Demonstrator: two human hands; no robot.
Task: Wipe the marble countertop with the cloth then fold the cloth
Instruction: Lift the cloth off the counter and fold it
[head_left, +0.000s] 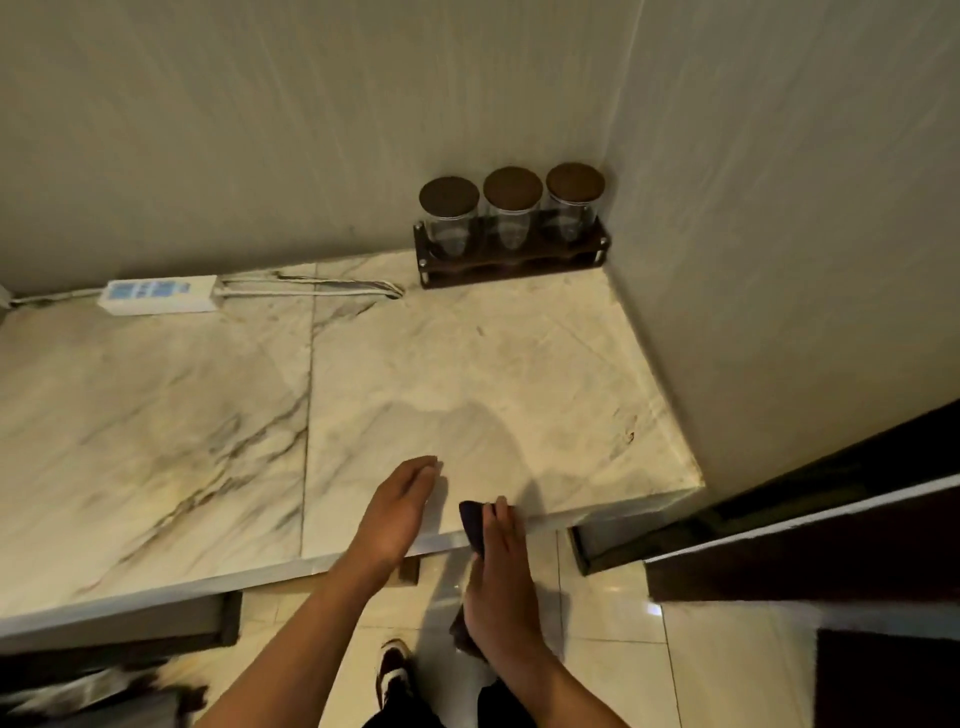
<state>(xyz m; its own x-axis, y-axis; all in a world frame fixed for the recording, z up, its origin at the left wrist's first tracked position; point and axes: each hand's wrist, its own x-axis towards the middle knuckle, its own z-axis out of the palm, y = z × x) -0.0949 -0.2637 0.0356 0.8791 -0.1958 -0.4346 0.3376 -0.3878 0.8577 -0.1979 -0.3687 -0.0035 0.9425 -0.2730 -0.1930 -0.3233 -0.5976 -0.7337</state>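
Note:
The marble countertop (415, 374) is pale with dark veins and fills the middle of the view. My right hand (501, 582) holds a dark cloth (472, 522) at the counter's front edge; most of the cloth is hidden behind the hand, with a bit showing below near the wrist. My left hand (397, 506) hovers flat over the front edge just left of the cloth, fingers together and extended, holding nothing.
A wooden rack with three lidded glass jars (511, 228) stands in the back right corner. A white power strip (161, 295) with its cable lies along the back wall at left. Walls close the back and right sides. Tiled floor and my shoe (395, 670) lie below.

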